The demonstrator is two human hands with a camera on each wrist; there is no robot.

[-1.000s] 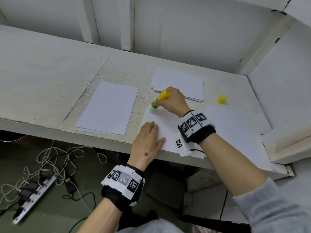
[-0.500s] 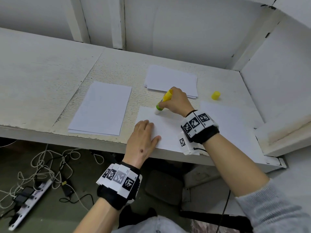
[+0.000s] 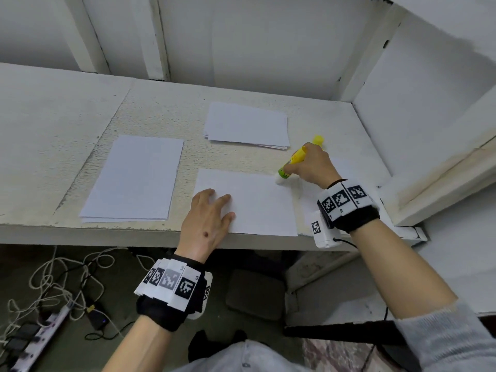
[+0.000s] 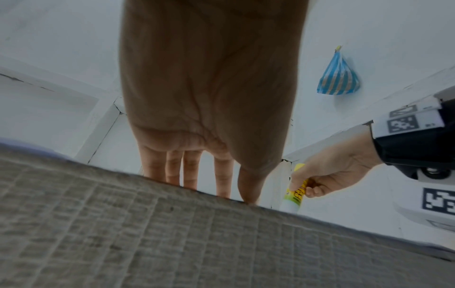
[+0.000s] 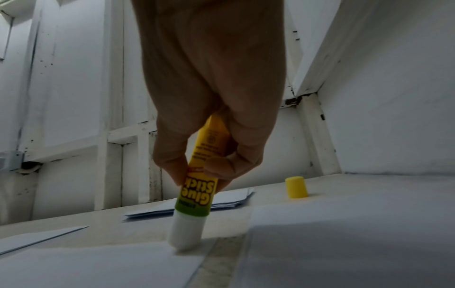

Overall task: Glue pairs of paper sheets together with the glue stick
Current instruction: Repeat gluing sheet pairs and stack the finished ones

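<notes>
Change: our glue stick (image 3: 292, 161) has swept from the sheet's (image 3: 257, 208) far-left corner to its 1 o'clock corner.
Right hand (image 3: 311, 165): fingers wrapped round the stick.
Left hand (image 3: 206, 218): fingers flat, pinning the sheet at 7 o'clock.
Meaning: far edge looks glued; second sheet (image 3: 346, 167) comes next.

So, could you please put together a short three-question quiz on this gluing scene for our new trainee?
1. True or false: the yellow cap is on the glue stick.
2. Which hand holds the glue stick? A) left hand B) right hand C) neither
3. Fill in: the glue tip touches the sheet at its far ____ corner.

Key:
1. False: the cap stands on the desk, apart from the stick.
2. B: the right hand grips it, while the left hand presses flat on the sheet.
3. Right.
</notes>
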